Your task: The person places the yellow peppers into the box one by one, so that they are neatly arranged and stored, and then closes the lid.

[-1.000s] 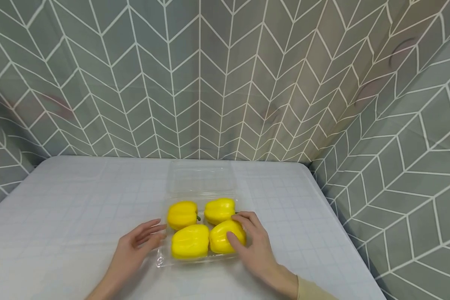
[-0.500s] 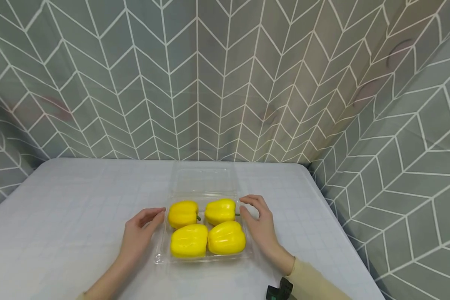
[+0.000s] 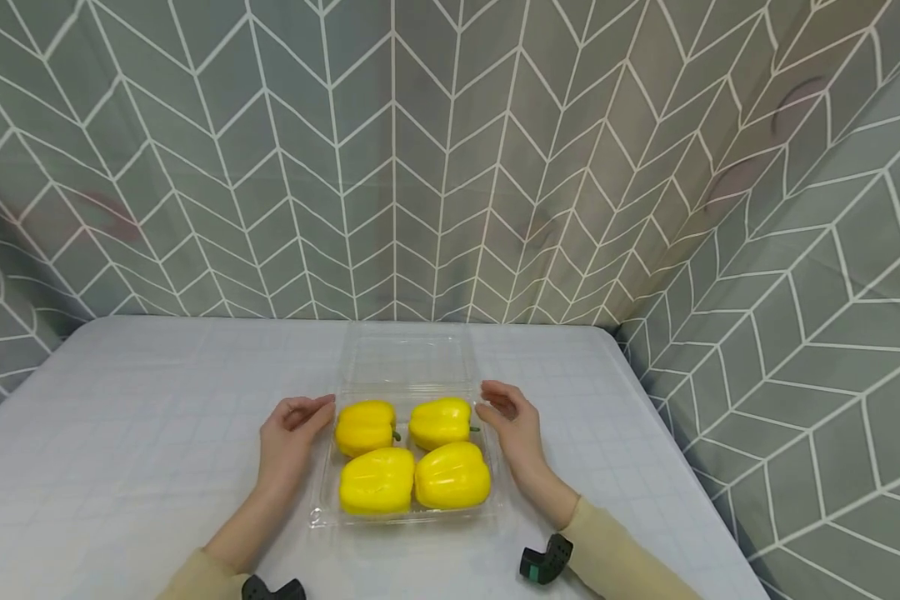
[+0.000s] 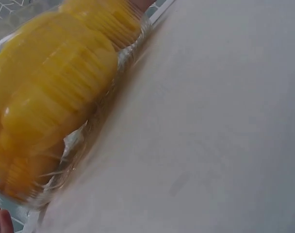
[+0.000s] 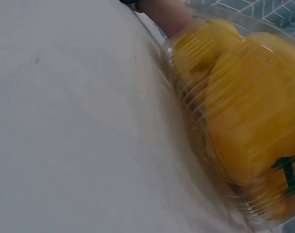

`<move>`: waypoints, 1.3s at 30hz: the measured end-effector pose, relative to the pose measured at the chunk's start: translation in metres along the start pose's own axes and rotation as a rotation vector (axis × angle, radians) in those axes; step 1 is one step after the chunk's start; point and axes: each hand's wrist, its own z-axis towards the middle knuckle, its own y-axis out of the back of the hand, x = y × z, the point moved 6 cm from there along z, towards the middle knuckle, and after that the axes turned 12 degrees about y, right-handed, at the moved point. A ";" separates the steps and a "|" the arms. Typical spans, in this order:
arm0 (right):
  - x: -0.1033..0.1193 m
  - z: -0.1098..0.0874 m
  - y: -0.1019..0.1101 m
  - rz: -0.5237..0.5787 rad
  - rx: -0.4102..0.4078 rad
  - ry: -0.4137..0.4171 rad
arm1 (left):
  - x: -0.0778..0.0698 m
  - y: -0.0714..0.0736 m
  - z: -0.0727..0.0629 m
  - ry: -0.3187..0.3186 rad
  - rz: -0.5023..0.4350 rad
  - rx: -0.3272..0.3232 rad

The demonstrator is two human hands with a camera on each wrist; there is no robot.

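Note:
Several yellow bell peppers (image 3: 377, 482) sit in two rows in a clear plastic clamshell container (image 3: 405, 520). Its transparent lid (image 3: 411, 360) lies folded back on the far side. My left hand (image 3: 288, 433) is at the container's left edge, fingertips right by the hinge-side corner. Opposite it, my right hand (image 3: 517, 429) has its fingertips close to the right edge, with a gap between thumb and fingers. Ribbed clear walls show in front of the peppers in the left wrist view and the right wrist view, where a green stem (image 5: 288, 174) is visible.
The container rests on a table with a white cloth (image 3: 157, 400). A patterned curtain (image 3: 420, 167) stands behind the table and along its right side. Dark wrist devices (image 3: 546, 558) sit at both sleeves.
My right hand has left the near right pepper and moved out to the container's right edge, then farther back. My left hand has slid farther back along the left edge.

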 end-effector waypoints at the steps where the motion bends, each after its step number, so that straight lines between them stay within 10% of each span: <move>1: -0.003 0.000 0.000 0.040 -0.010 -0.035 | 0.001 -0.001 0.001 0.010 -0.037 0.023; 8: -0.011 -0.001 -0.007 0.351 0.028 -0.162 | 0.007 -0.010 0.005 0.058 -0.270 0.262; 14: -0.015 -0.001 -0.010 0.409 0.082 -0.171 | 0.007 -0.013 0.004 0.041 -0.357 0.380; 39: -0.010 -0.001 -0.011 0.471 0.117 -0.119 | 0.007 -0.013 0.001 -0.014 -0.377 0.438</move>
